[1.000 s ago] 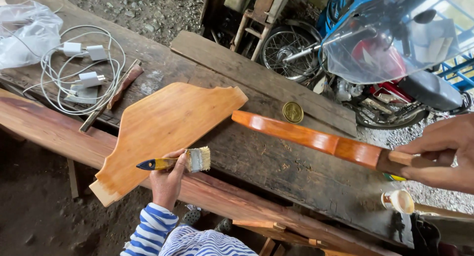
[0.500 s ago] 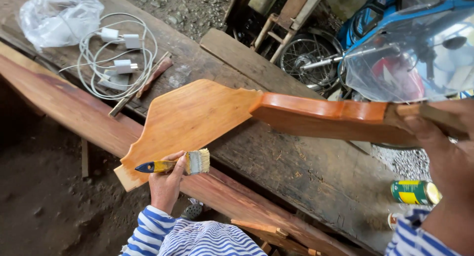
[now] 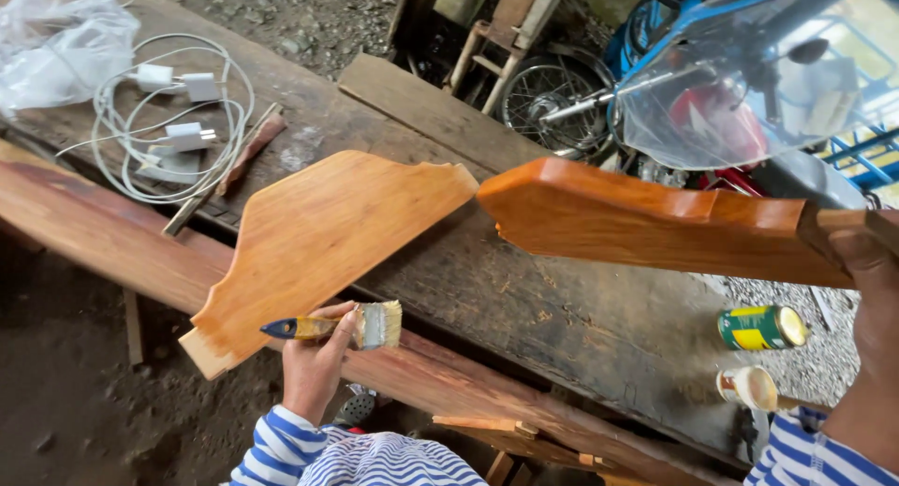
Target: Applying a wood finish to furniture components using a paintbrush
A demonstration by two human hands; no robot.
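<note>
while held aloft, glossy orange varnished wooden piece (image 3: pixel 646 222)

Green-and-yellow labelled can (image 3: pixel 762 327) lying on its side — right bench end; clear plastic bag (image 3: pixel 58 42) far left.

Glossy orange-brown varnished board (image 3: pixel 646 226), right of centre. Paler honey-brown shaped panel (image 3: pixel 314 243), centre. Paintbrush (image 3: pixel 337 327): blue-and-yellow handle, cream bristles. Sleeves (image 3: pixel 281 444): blue-white stripes. Green-and-yellow can (image 3: pixel 760 328), lower right. White charger cables (image 3: pixel 169 135), upper left.

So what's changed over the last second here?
The right hand has lifted and turned its varnished piece from edge-on to broad face up, off the bench. The left hand still holds the brush beside the flat board.
</note>
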